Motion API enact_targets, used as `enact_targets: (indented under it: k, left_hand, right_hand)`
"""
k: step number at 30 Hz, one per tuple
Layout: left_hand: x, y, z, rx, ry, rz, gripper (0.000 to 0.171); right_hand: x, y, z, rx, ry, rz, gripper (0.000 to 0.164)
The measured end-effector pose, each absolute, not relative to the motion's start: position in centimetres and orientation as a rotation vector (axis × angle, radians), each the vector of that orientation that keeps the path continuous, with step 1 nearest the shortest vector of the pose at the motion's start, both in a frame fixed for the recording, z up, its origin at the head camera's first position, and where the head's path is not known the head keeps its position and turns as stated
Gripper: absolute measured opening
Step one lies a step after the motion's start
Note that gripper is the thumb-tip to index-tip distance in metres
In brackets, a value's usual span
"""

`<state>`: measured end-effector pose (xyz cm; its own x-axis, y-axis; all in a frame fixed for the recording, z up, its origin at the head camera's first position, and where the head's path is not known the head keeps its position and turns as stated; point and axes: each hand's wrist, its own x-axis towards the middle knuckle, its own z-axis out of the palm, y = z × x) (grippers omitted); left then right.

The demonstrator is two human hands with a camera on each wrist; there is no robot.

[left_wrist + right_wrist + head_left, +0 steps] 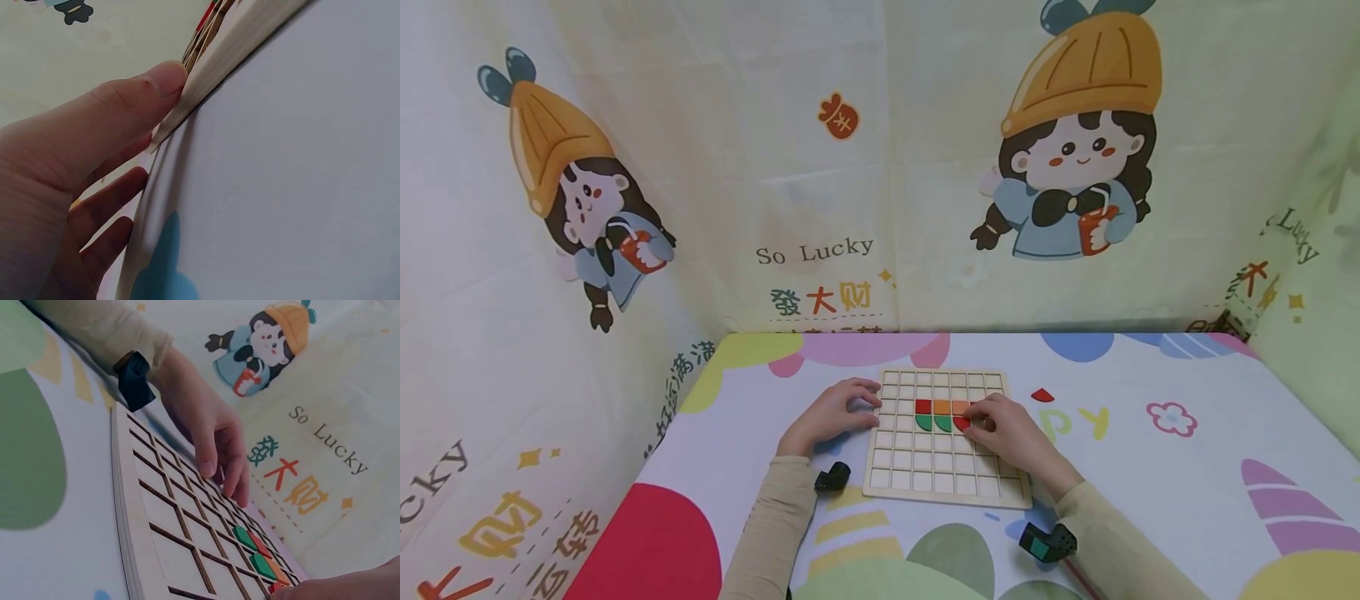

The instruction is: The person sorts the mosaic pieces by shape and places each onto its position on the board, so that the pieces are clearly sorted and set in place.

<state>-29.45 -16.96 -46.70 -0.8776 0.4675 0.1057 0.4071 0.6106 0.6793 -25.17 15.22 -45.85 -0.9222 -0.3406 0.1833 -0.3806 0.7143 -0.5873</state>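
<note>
A wooden grid board [912, 481] lies flat on the table. My left hand [831, 414] rests against its left edge, thumb and fingertips touching the side; the thumb [134, 100] shows up close in the left wrist view. With thumb and fingertips my right hand [1011, 429] pinches a red quarter-circle tile [960, 424] at a cell right of two green quarter-circle tiles [923, 422]. In the row above sit a red square tile [922, 407] and orange tiles [942, 407]. My right fingers hide whatever lies further right in these rows.
A loose red quarter-circle tile [1042, 395] lies on the table right of the board. The tablecloth [1180, 500] carries printed coloured shapes. A printed curtain [925, 192] stands behind the table's far edge. Both wrists wear small black devices [832, 477].
</note>
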Motion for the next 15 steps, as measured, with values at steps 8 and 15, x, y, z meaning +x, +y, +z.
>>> enact_targets:
  k: [8,15]
  left_hand:
    - [-29.37,-16.99,-46.72,0.737,2.749,1.120,0.020]
    - [-29.43,-16.99,-46.80,0.764,2.751,1.123,0.021]
  right_hand:
    - [-25.15,15.26,-45.79,0.599,-2.850,1.005,0.020]
    - [-25.16,15.45,-45.66,0.581,-2.850,1.016,0.020]
